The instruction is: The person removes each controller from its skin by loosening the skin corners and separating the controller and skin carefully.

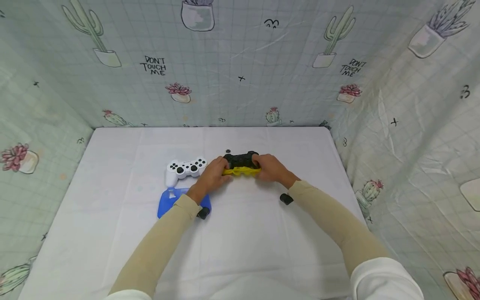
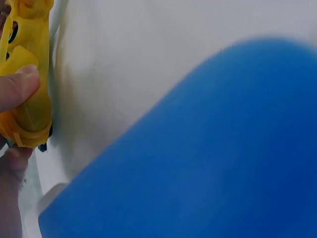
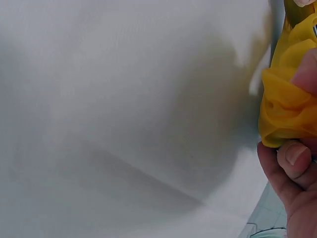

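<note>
A black game controller (image 1: 240,159) lies mid-table with a yellow silicone cover (image 1: 241,171) along its near side. My left hand (image 1: 214,174) grips the cover's left end and my right hand (image 1: 271,167) grips its right end. In the left wrist view my thumb presses the yellow cover (image 2: 27,84). The right wrist view shows my fingers pinching the bunched yellow cover (image 3: 290,94). A white controller (image 1: 184,168) lies left of my left hand.
A blue cover (image 1: 170,202) lies under my left forearm and fills the left wrist view as a blue cover (image 2: 208,158). A small black piece (image 1: 228,151) sits behind the black controller. White cloth covers the table (image 1: 243,241); patterned fabric walls (image 1: 240,75) enclose three sides.
</note>
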{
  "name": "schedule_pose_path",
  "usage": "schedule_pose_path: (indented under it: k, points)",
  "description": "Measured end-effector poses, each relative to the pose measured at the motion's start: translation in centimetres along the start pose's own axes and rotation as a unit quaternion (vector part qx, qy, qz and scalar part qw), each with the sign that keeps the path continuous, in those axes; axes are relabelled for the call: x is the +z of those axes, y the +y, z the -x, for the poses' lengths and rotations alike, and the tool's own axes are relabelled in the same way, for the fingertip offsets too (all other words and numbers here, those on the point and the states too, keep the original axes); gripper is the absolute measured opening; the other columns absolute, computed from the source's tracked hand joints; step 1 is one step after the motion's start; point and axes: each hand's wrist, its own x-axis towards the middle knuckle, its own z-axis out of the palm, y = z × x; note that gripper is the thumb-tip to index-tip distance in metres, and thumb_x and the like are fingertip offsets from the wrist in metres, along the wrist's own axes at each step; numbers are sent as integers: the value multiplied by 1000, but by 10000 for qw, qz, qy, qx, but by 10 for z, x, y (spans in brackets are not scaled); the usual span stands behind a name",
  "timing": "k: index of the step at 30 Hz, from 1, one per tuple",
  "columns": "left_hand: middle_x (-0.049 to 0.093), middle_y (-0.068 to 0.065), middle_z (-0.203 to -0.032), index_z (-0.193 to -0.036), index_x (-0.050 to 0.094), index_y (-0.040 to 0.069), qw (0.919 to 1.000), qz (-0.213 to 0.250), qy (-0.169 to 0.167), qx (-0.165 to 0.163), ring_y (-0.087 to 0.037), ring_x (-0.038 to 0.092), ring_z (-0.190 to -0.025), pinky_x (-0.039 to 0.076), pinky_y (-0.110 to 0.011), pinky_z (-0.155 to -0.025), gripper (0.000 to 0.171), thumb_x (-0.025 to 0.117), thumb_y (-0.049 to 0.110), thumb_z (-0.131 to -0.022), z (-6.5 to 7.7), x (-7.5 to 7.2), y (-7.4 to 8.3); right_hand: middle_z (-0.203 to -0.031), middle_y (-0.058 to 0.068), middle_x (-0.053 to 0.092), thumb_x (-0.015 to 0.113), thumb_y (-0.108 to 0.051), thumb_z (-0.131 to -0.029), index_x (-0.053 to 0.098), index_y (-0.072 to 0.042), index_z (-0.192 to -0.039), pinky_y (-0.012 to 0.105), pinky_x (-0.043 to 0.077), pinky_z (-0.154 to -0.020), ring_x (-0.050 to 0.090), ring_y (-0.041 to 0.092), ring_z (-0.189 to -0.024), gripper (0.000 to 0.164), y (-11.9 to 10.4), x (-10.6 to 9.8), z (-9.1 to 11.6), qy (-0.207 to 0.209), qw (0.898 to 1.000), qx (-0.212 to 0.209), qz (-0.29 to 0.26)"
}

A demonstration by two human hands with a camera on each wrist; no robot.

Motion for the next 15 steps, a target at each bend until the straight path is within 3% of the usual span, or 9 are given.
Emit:
schedule_pose_path:
  k: [6, 15]
  points:
    - [50, -11, -116, -117, 55, 6, 9999, -109, -91, 3, -32, 48, -110, 46, -45, -97, 42, 84, 21, -90, 3, 5, 7, -70, 0, 29, 72, -1, -84, 42, -11, -87, 35, 26, -67, 28, 16, -66, 32, 3, 3, 5, 276, 9991, 224, -249]
    - [59, -7, -109, -110, 60, 8, 9991, -59, 345, -220, -30, 54, -100, 48, -43, -93, 39, 88, 15, -84, 2, 8, 6, -69, -1, 25, 66, 4, -82, 38, -12, -81, 34, 22, -68, 24, 15, -66, 32, 1, 3, 4, 300, 9987, 231, -353]
